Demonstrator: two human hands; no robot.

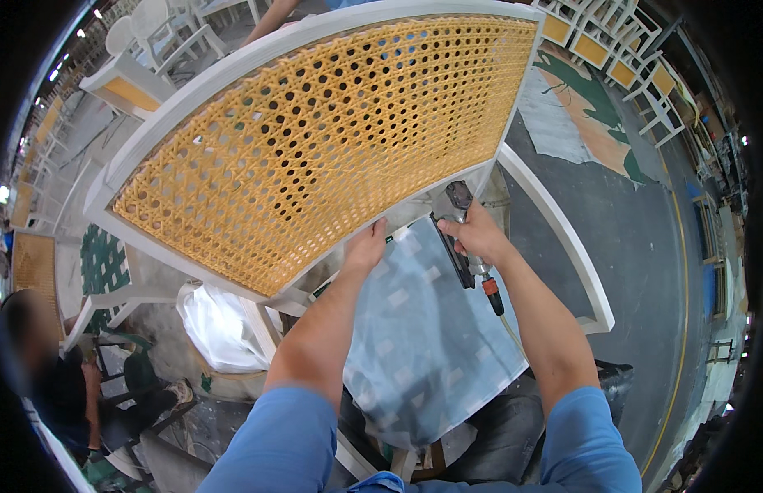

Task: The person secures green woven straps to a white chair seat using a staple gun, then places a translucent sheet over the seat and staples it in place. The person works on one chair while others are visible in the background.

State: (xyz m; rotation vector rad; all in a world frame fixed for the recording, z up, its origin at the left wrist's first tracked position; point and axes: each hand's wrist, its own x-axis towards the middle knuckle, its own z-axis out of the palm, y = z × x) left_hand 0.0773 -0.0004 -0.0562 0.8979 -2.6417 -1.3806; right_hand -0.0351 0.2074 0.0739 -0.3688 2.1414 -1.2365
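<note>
A white-framed chair stands before me, its back (pixel 340 115) filled with yellow woven cane. Over its seat lies a thin, pale, translucent sheet (pixel 435 312), with light squares showing in it. My right hand (pixel 480 234) is closed around a pneumatic staple gun (pixel 466 261), whose nose end points toward the lower rail of the back. A red and black coupling (pixel 491 289) joins a thin hose at its rear. My left hand (pixel 367 246) is closed at the rear edge of the seat, just under the cane back. Its fingertips, and whatever they grip, are partly hidden.
The chair's curved white arm (pixel 562 234) bends round on the right. A white plastic-wrapped bundle (pixel 224 329) and a green-webbed chair (pixel 104 259) are at left. One person (pixel 86 394) sits lower left; another's arm (pixel 271 20) shows behind the back. More chairs (pixel 595 41) stand far right.
</note>
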